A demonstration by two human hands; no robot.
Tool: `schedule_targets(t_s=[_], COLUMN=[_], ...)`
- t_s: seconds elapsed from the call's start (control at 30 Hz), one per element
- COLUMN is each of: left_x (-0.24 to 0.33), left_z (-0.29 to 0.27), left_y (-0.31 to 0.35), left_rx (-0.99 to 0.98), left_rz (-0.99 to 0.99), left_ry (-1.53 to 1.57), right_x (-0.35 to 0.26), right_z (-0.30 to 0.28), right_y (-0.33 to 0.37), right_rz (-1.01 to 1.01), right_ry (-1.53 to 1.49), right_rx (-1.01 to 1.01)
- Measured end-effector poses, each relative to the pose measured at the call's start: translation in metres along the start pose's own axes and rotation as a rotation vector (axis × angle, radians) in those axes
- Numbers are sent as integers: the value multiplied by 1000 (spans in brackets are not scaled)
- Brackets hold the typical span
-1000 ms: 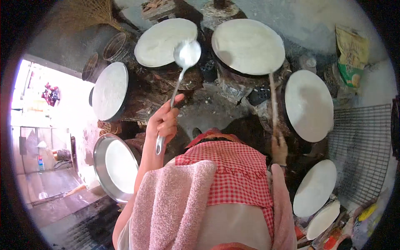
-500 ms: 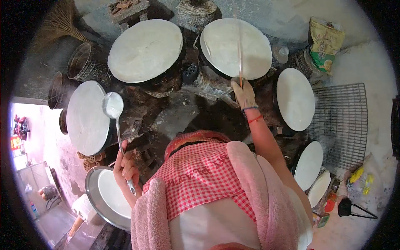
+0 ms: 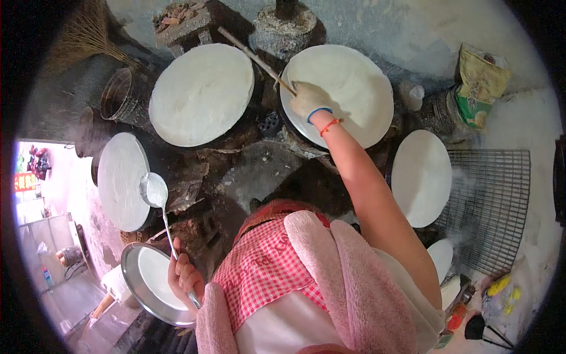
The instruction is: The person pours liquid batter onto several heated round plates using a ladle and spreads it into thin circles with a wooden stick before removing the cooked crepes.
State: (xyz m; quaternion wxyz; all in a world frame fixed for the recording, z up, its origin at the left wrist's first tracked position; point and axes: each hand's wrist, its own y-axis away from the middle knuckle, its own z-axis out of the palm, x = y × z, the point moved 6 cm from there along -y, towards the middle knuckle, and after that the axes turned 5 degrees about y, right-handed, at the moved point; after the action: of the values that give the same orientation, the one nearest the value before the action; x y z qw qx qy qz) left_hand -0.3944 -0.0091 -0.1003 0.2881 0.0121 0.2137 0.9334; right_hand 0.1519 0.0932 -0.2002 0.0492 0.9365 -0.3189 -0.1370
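My left hand [image 3: 186, 274] is closed round the handle of a long metal ladle [image 3: 154, 190], whose bowl is coated with white batter. Below it, to the left, a metal basin [image 3: 131, 289] holds more white liquid. My right hand [image 3: 309, 101], in a pale glove, grips a thin wooden stick [image 3: 253, 56] pointing far and to the left. That hand is over the far right round griddle [image 3: 362, 100], which is covered with white batter; whether it touches the surface I cannot tell. The far left griddle [image 3: 200, 97] and the left griddle [image 3: 124, 180] are white-coated too.
More white-topped griddles [image 3: 421, 177] curve down the right side, with steam by them. Beyond stands a wire rack [image 3: 486, 206]. A yellow-green bag [image 3: 480, 85] leans by the wall. A twig broom [image 3: 88, 35] and dark metal cylinders [image 3: 118, 97] are at the far left.
My right hand has reached farther out over the far right griddle and leftward, swinging the stick from pointing away to pointing left. The left hand still holds the ladle. The view has shifted.
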Motion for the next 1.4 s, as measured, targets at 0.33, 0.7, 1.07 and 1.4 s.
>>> schedule_targets(t_s=[0.33, 0.7, 1.07, 1.4], left_x=[-76, -125, -129, -176], left_z=[4, 28, 40, 93], left_y=[-1, 32, 159, 300], left_rx=[1, 60, 172, 164], left_rz=[-20, -459, -917, -951], left_ry=[-8, -156, -241, -352], right_x=[142, 326, 289, 415], right_z=[-96, -165, -331, -458], right_y=[94, 432, 951, 1135], right_rz=[223, -262, 545, 577], right_ry=[-1705, -2066, -1406, -1450], right_rx=[228, 970, 1740, 1761])
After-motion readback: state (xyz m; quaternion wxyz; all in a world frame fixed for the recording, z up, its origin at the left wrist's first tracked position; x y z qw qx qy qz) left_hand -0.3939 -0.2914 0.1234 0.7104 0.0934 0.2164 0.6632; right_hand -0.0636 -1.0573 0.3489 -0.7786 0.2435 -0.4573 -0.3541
